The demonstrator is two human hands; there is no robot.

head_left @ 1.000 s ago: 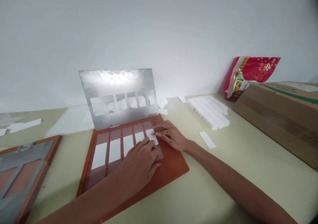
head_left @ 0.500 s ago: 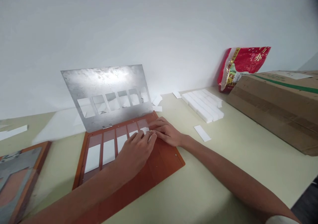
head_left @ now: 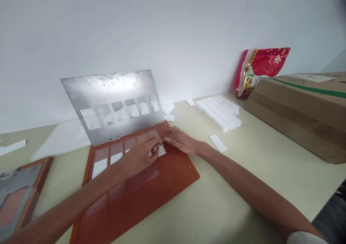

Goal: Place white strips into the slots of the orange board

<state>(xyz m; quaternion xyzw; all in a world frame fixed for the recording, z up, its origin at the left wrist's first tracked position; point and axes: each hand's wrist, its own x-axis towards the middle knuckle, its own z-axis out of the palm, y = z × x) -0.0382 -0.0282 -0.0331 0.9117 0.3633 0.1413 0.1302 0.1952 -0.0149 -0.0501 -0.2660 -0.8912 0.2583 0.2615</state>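
Observation:
An orange board [head_left: 140, 204] lies on the table, and a perforated steel plate [head_left: 112, 105] stands tilted up along its far edge. My left hand [head_left: 139, 155] lies over the board, its fingertips on a small white strip [head_left: 161, 150]. My right hand [head_left: 182, 141] rests on the board just right of that strip, fingers slightly apart and nearly touching my left fingers. Two more white strips [head_left: 99, 168] show in the board's slots at the left. My left forearm hides the lower parts of the slots.
A stack of white bars [head_left: 217, 113] and a loose white strip [head_left: 217, 143] lie to the right. Behind them are a red printed bag [head_left: 259, 71] and a large cardboard box [head_left: 297, 114]. A second orange board with a metal plate [head_left: 18, 197] lies at the left.
My left hand has slid over the board, and my forearm now covers more of the slots. The white strip sits slightly nearer me. The whole scene has shifted left in view.

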